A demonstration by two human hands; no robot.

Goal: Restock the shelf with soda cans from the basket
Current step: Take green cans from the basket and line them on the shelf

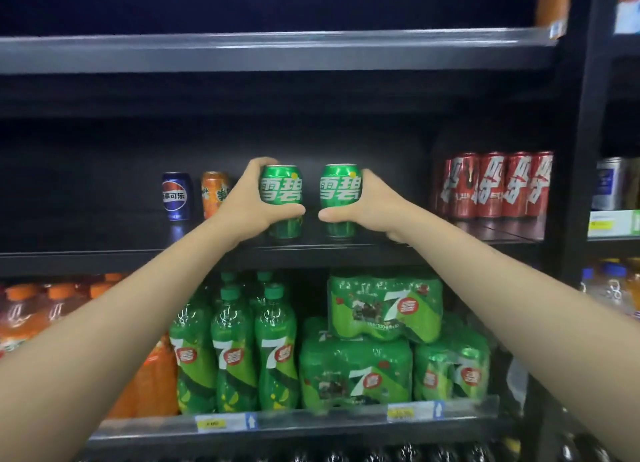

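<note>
Two green soda cans stand side by side on the dark middle shelf [104,253]. My left hand [246,201] grips the left green can [281,187], thumb across its lower front. My right hand [374,208] grips the right green can [341,187] the same way from the right side. Both cans are upright, their bases at or just above the shelf board, with a narrow gap between them. The basket is out of view.
A blue cola can [176,196] and an orange can [214,193] stand left of my left hand. Several red cans [495,184] fill the shelf's right end. Green bottles [235,350] and green multipacks [384,309] sit on the shelf below.
</note>
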